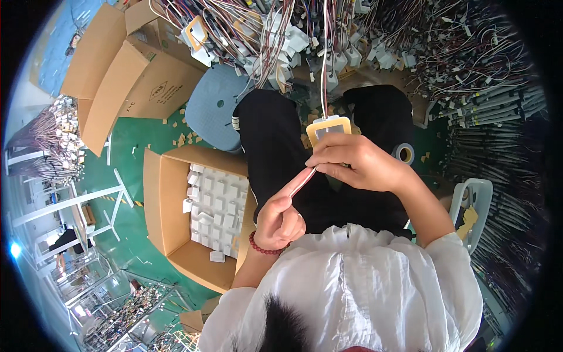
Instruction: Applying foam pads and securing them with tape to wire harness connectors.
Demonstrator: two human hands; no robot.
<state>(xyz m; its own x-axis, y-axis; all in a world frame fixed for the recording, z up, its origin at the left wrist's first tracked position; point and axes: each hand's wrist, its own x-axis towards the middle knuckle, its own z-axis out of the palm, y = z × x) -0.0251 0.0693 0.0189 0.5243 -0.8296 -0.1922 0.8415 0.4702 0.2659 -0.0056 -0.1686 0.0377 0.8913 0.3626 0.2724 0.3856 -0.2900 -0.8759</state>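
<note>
My left hand (280, 224) is closed, its index finger stretched out along a thin pale wire (302, 181) with a dark stripe. At that fingertip my right hand (365, 163) pinches the wire between thumb and finger. Just beyond the right fingers is a square white part with a yellow frame (312, 127) and a grey middle. Its lower edge is hidden behind those fingers, and I cannot tell whether they also grip it. From its top, white and dark red wires (324, 76) run up to the heap.
Bundled wires with white connectors (281, 38) crowd the far side. An open carton (158, 205) of white square parts stands left, near a blue stool (211, 105) and another carton (152, 88). At right are a tape roll (404, 154), a pale plastic bin (482, 202) and cable bundles (504, 170).
</note>
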